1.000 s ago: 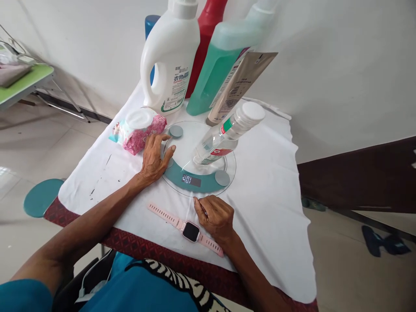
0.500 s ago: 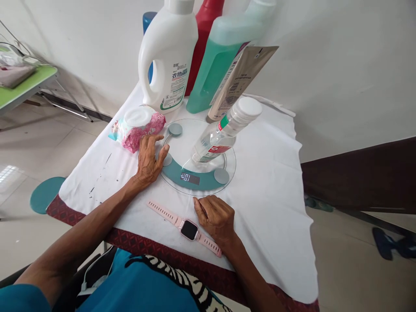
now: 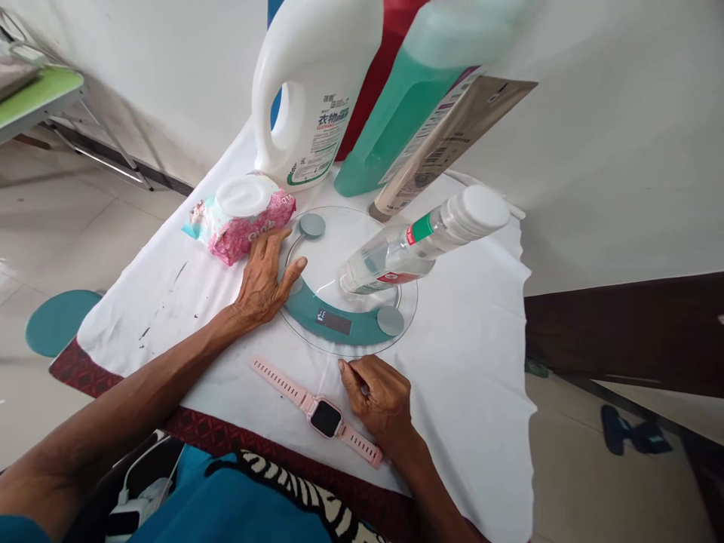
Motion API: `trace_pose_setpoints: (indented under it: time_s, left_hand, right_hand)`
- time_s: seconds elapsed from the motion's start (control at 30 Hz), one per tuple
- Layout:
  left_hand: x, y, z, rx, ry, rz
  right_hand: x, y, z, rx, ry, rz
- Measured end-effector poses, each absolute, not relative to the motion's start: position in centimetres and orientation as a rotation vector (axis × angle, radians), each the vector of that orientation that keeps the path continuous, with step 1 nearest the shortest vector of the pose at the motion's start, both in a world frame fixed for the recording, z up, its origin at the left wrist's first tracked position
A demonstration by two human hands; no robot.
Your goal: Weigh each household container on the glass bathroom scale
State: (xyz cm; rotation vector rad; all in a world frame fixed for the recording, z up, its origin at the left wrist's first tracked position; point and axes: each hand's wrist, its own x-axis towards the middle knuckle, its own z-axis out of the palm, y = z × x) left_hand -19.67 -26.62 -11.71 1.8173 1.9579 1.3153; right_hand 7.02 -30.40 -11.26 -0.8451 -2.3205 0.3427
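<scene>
A round glass scale (image 3: 325,273) lay flat on the table (image 3: 469,324), with a clear bottle (image 3: 367,264) standing near its middle, cap up. The bottle's weight was on the scale, and the middle was likely the steadiest spot for it. The little screen (image 3: 333,322) sat toward 6 o'clock, facing the person, probably so it was easy to see. I could not read its faint marks.

At 9 o'clock was the left hand (image 3: 265,283), loose, with its fingers spread and nothing held. Its thumb reached over the glass edge, but I couldn't tell if it touched. The right hand (image 3: 378,396) rested just past the rim, between 5 and 6 o'clock. It was curled most of the way into a soft fist, and I saw nothing in it. Neither hand held the bottle; it seemed able to stand alone.

A pink watch (image 3: 326,418) lay stretched out between 6 and 7 o'clock. A pack of wipes (image 3: 249,219) sat at 10 o'clock, close to the left fingers. A white jug (image 3: 317,90) stood near 11 o'clock, a green bottle (image 3: 396,113) near 12 and a tan tube (image 3: 446,143) at 1. Perhaps the tall things were at the back to leave room for hands.
</scene>
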Motion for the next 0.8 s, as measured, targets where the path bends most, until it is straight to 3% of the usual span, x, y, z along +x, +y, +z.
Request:
trace_pose_setpoints:
  time_s: [0.3, 0.57, 0.8]
  left_hand:
    - [-19.7, -26.4, -11.9, 1.799, 1.942, 1.271]
    - [-19.8, -26.4, -12.3, 1.820, 1.975, 1.308]
    - [-19.8, -26.2, -12.6, 1.831, 2.000, 1.271]
  right_hand:
    - [6.2, -26.0, -5.0, -1.207, -1.871, 0.272]
    - [1.1, -20.7, -5.6, -1.349, -1.713, 0.591]
    - [3.5, -18.8, -4.8, -1.347, -1.597, 0.680]
